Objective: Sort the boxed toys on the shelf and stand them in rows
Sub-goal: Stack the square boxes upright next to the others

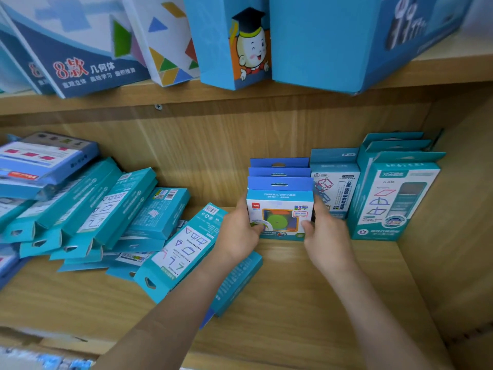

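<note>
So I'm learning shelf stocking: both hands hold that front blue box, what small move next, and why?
Probably nudge the front blue box back against the two matching boxes behind it and release. The left hand and right hand grip its sides, it stands upright, and a pile of teal boxes lies flat to its left.

Front box (pixel 280 209) stands on shelf (pixel 293 289) between left hand (pixel 240 231) and right hand (pixel 326 233), rear boxes (pixel 278 162) behind it. Standing rows (pixel 394 193) right of right hand. Heap (pixel 106 209) lies left of left hand, flat box (pixel 237 279) under left forearm.
</note>
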Action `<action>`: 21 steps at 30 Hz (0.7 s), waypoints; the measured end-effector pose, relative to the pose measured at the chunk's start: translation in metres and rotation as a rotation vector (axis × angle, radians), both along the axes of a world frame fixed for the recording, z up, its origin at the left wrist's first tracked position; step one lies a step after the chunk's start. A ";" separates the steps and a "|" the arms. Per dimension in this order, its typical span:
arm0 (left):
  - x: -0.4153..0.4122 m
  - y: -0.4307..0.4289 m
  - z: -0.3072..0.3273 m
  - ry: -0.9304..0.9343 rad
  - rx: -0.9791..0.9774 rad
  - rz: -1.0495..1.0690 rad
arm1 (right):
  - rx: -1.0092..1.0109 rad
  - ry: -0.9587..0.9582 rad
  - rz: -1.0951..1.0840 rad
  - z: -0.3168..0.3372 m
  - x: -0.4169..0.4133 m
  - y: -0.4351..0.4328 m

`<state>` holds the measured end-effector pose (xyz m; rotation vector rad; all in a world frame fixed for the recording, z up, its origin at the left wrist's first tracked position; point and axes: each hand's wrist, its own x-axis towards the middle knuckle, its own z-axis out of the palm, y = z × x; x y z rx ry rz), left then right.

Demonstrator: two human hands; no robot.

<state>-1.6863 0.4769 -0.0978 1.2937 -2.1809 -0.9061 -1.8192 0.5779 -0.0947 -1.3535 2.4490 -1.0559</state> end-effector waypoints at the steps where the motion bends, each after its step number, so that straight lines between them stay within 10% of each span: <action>1: 0.002 0.000 0.000 0.011 0.013 -0.009 | 0.019 -0.004 -0.003 -0.001 0.000 -0.001; 6: 0.029 0.007 0.016 0.041 -0.041 -0.052 | 0.076 0.011 -0.009 -0.005 0.001 -0.001; 10: 0.092 0.019 0.025 -0.304 -0.378 0.022 | -0.091 0.050 -0.072 -0.001 0.009 0.017; 21: 0.169 0.051 0.000 -0.505 -0.330 0.072 | -0.355 0.029 0.285 -0.001 0.076 0.046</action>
